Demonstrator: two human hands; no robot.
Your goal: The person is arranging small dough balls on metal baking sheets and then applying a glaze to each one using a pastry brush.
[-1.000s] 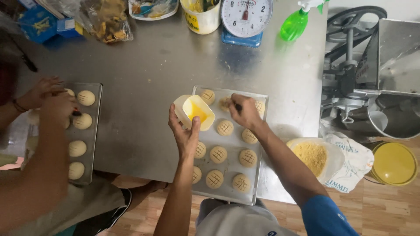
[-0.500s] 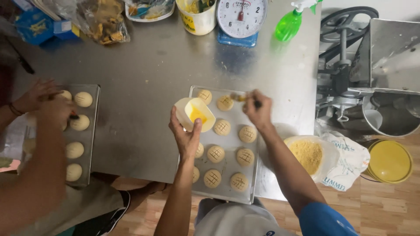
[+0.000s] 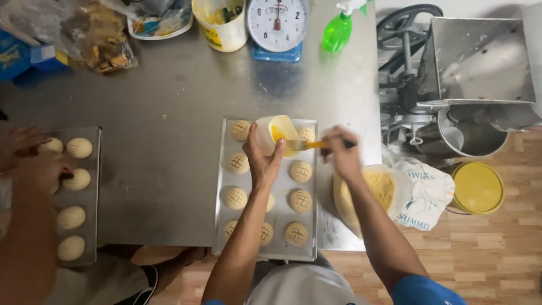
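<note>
My left hand (image 3: pixel 261 158) holds a small white cup (image 3: pixel 276 133) of yellow liquid over the far end of a metal baking tray (image 3: pixel 225 221). My right hand (image 3: pixel 341 151) grips a brush (image 3: pixel 314 144) whose yellow tip reaches into the cup. On the tray lie several round scored dough pieces (image 3: pixel 300 200) in rows.
Another person's hands (image 3: pixel 35 165) work at a second tray (image 3: pixel 94 195) of smooth dough balls on the left. At the steel table's far edge stand a kitchen scale (image 3: pixel 278 25), a green spray bottle (image 3: pixel 339 31) and a yellow tub (image 3: pixel 221 24). A metal machine (image 3: pixel 468 85) stands on the right, an open bag (image 3: pixel 379 190) below it.
My right hand has brought the brush from the dough at the tray's far right back to the cup. The cup has shifted right, over the tray.
</note>
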